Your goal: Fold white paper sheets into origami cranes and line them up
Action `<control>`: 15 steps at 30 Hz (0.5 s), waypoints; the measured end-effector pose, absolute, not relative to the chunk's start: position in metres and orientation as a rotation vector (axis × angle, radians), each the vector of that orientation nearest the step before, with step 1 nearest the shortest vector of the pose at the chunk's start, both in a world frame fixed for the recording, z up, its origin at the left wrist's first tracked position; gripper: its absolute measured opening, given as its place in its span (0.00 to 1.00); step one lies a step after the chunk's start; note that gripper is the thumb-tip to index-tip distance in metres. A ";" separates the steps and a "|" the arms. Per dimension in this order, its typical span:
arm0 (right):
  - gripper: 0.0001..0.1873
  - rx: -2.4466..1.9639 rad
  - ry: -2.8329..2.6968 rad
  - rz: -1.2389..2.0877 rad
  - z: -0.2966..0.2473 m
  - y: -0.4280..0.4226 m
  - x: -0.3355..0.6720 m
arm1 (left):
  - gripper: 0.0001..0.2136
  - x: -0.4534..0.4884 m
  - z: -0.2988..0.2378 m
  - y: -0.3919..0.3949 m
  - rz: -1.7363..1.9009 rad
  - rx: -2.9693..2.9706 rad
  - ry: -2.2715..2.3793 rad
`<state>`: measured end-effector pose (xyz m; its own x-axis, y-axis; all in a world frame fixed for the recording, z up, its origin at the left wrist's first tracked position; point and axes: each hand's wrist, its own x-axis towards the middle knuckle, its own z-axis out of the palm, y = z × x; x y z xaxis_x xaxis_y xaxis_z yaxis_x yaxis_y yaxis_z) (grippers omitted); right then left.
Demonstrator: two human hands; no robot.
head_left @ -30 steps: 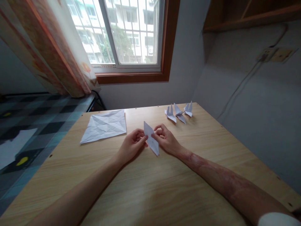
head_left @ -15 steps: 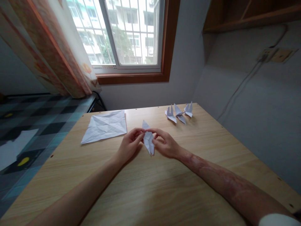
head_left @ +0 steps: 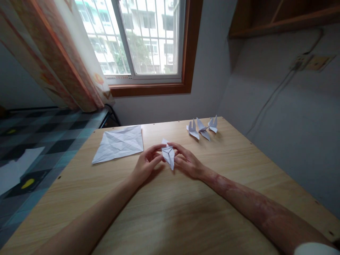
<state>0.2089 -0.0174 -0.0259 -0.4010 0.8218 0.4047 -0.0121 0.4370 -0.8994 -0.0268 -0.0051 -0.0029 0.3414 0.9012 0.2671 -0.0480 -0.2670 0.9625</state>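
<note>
A small piece of folded white paper [head_left: 168, 155] is held between my two hands above the middle of the table. My left hand [head_left: 149, 159] pinches its left edge, with the index finger at the upper part and the thumb lower down. On the other side, my right hand [head_left: 187, 160] grips the right edge in the same way. The paper narrows to a point toward me, and another tip shows past my index fingers. Creases cross its middle. Parts of its edges are hidden behind my fingertips.
A creased white sheet [head_left: 119, 143] lies flat at the table's back left. Folded paper cranes [head_left: 203, 130] stand at the back right. The wooden table [head_left: 159, 212] meets a checked bed [head_left: 53, 141] on the left, where white paper [head_left: 21, 166] lies. A window is behind.
The folded paper has tilted in my hands, so it looks shorter and its two lower tips now appear as one point. My fingers have shifted slightly along its edges.
</note>
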 end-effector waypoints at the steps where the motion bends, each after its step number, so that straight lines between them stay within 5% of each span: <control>1: 0.30 -0.694 -1.741 1.091 -0.026 -0.018 0.209 | 0.22 -0.026 -0.003 -0.005 1.130 1.546 0.793; 11: 0.33 -0.727 -1.803 0.901 -0.018 -0.020 0.203 | 0.23 -0.023 -0.014 0.000 1.148 1.502 0.837; 15: 0.26 -0.821 -1.767 0.839 -0.024 -0.016 0.199 | 0.21 -0.022 -0.014 -0.001 1.152 1.536 0.880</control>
<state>0.1994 -0.0164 -0.0242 -0.2949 0.8281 0.4768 0.1543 0.5337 -0.8315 -0.0224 -0.0012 -0.0142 0.2862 0.9265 0.2442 -0.0085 -0.2524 0.9676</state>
